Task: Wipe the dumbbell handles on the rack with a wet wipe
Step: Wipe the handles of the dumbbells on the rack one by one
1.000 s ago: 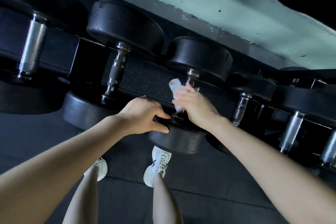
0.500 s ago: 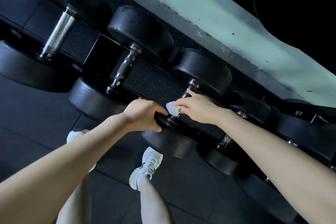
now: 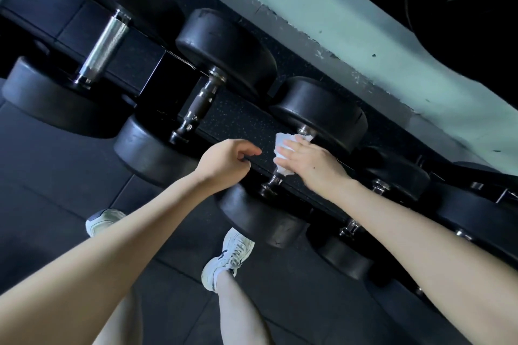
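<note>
A row of black dumbbells lies across a dark rack. My right hand wraps a white wet wipe round the metal handle of the middle dumbbell, so most of that handle is hidden; only its lower end shows. My left hand hovers just left of it above the rack's edge, fingers loosely curled and holding nothing. The neighbouring dumbbell's dark knurled handle lies to the left, and a shiny chrome handle lies further left.
Smaller dumbbells continue along the rack to the right. A pale green wall band runs behind the rack. My legs and white sneakers stand on the dark rubber floor in front.
My right hand slid the wipe up the handle toward the far weight head. My left hand let go of the near weight head and lifted. The view shifted right along the rack.
</note>
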`<action>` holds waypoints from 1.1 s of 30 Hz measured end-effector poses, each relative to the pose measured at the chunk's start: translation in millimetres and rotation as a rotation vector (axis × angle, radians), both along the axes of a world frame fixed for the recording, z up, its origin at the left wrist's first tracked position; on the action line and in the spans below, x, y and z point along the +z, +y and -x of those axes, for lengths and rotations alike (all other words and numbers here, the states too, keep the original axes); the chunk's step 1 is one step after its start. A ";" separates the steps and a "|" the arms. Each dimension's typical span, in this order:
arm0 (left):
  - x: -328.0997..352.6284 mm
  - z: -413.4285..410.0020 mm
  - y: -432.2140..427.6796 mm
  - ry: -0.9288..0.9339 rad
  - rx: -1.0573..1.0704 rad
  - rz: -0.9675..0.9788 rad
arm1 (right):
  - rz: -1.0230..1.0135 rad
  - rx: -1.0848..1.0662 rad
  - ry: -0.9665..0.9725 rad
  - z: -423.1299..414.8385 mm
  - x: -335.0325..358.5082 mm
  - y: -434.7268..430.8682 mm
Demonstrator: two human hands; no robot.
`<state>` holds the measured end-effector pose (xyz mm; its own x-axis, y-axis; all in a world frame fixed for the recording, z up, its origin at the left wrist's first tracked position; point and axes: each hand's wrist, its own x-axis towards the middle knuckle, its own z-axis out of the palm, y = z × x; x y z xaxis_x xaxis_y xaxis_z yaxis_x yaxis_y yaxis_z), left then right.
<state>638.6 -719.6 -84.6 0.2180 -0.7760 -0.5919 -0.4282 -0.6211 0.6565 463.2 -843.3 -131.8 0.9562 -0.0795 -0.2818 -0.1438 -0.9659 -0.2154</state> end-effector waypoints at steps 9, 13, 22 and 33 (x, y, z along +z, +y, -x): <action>5.2 2.5 2.8 -0.045 -0.231 -0.082 | -0.015 0.075 0.005 0.1 11.3 -11.6; 7.1 6.0 10.8 -0.129 -0.445 -0.160 | -0.002 -0.041 0.188 -5.2 5.1 16.0; -0.1 3.4 22.6 -0.145 -0.441 -0.019 | 0.145 0.011 0.465 -41.1 25.2 -1.2; 13.3 -25.0 45.4 -0.162 -0.299 0.302 | -0.572 -0.937 0.208 -42.8 66.9 35.3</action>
